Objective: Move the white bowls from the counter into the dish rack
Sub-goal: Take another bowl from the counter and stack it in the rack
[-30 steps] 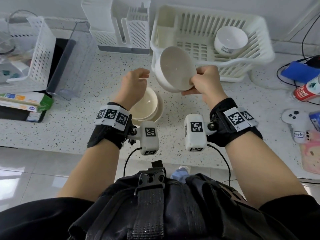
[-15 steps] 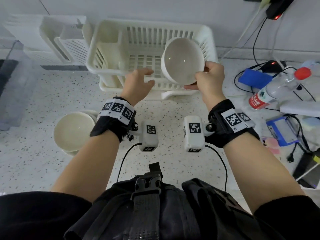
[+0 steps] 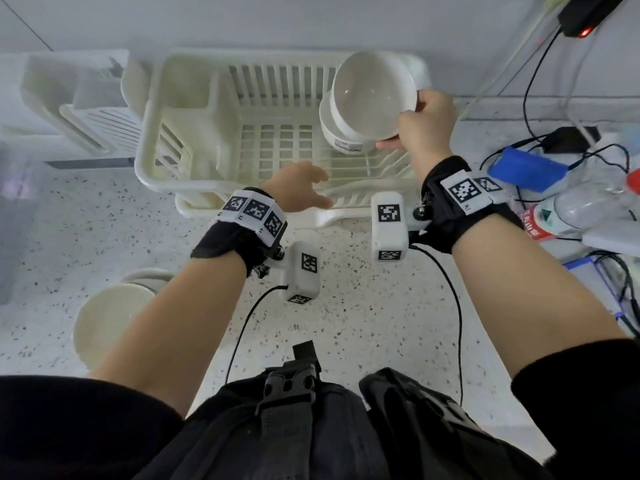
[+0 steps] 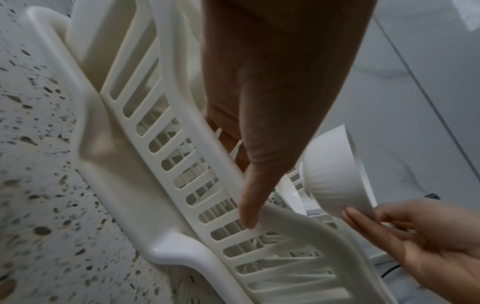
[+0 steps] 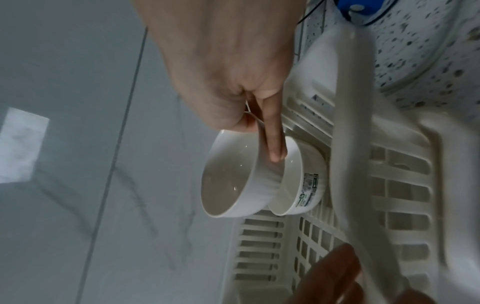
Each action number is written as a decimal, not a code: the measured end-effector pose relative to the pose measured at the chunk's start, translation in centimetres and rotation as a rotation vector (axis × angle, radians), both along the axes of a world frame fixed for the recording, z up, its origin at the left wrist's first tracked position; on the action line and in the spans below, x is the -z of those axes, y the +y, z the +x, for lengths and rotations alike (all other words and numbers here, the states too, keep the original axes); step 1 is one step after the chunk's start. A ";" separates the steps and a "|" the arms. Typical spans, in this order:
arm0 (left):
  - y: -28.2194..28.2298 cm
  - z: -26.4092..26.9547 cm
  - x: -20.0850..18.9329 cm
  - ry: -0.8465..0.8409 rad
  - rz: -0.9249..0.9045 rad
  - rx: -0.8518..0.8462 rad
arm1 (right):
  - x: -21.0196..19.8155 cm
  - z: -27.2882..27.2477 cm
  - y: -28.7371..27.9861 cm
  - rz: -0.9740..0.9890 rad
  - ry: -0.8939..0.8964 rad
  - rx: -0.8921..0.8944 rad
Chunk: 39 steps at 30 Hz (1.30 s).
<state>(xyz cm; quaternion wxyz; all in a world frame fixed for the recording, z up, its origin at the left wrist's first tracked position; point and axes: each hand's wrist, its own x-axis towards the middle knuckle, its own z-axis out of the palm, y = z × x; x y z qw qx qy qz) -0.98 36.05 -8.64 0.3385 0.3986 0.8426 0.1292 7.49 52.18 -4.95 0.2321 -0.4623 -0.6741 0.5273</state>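
My right hand (image 3: pixel 415 123) pinches the rim of a white bowl (image 3: pixel 374 95), tilted on its side above the dish rack's (image 3: pixel 162 174) back right part. Just under it a second white bowl (image 3: pixel 343 142) with a label lies in the rack. In the right wrist view the held bowl (image 5: pixel 233 179) sits close against the labelled bowl (image 5: pixel 301 179); whether they touch I cannot tell. My left hand (image 3: pixel 308 190) is open with straight fingers at the rack's front rim and holds nothing. More white bowls (image 3: pixel 107 327) are stacked on the counter at the lower left, partly behind my left forearm.
A white cutlery holder (image 3: pixel 79 98) stands left of the rack against the wall. To the right lie a blue box (image 3: pixel 530 168), a bottle with a red label (image 3: pixel 568 209) and several black cables. The speckled counter (image 3: pixel 346 306) runs in front of the rack.
My right hand has carried the bowl farther back and to the right, over the bowl in the rack. My left hand has moved forward to the rack's front rim.
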 end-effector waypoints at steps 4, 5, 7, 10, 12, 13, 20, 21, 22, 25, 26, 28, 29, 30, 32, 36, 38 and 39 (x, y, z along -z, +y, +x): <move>0.7 -1.2 1.1 -0.060 -0.056 0.024 | 1.4 -2.2 1.3 0.026 -0.087 0.007; 0.8 -1.5 1.3 -0.069 -0.071 0.029 | 1.7 -2.6 1.6 0.029 -0.104 0.010; 1.1 -1.9 1.9 -0.088 -0.103 0.029 | 2.1 -3.2 1.8 0.035 -0.124 0.007; 1.5 -2.2 2.5 -0.108 -0.148 0.058 | 2.5 -3.7 2.1 0.044 -0.141 -0.028; 1.7 -2.3 2.8 -0.123 -0.174 0.063 | 2.8 -3.9 2.3 0.061 -0.173 -0.045; 1.8 -2.4 3.0 -0.127 -0.183 0.062 | 3.0 -4.0 2.5 0.070 -0.190 -0.050; 1.7 -2.4 3.5 -0.082 -0.154 0.056 | 3.5 -4.3 3.1 0.102 -0.275 -0.117; 1.7 -2.3 3.5 -0.077 -0.148 0.055 | 3.5 -4.3 3.1 0.114 -0.291 -0.133; 1.7 -2.3 3.5 -0.072 -0.144 0.055 | 3.4 -4.3 3.1 0.134 -0.313 -0.149; 1.7 -2.2 3.3 -0.058 -0.135 0.050 | 3.5 -4.8 3.3 0.200 -0.383 -0.190; 1.7 -2.1 3.3 -0.053 -0.134 0.048 | 3.7 -4.9 3.4 0.211 -0.396 -0.201; 1.7 -2.1 3.3 -0.044 -0.135 0.052 | 4.0 -5.2 3.6 0.225 -0.417 -0.213; 1.7 -2.1 3.2 -0.039 -0.136 0.054 | 4.1 -5.3 3.8 0.234 -0.425 -0.219; 1.7 -2.1 3.2 -0.035 -0.137 0.055 | 4.3 -5.4 4.0 0.254 -0.435 -0.227; 1.6 -2.1 3.2 -0.032 -0.136 0.054 | 4.5 -5.5 4.2 0.301 -0.468 -0.242; 1.7 -2.0 3.3 -0.034 -0.138 0.050 | 4.1 -5.3 4.2 0.344 -0.523 -0.278; 1.6 -2.0 3.2 -0.036 -0.134 0.043 | 4.0 -5.2 4.2 0.346 -0.555 -0.292; 1.6 -2.0 3.2 -0.038 -0.133 0.040 | 4.0 -5.2 4.2 0.344 -0.569 -0.292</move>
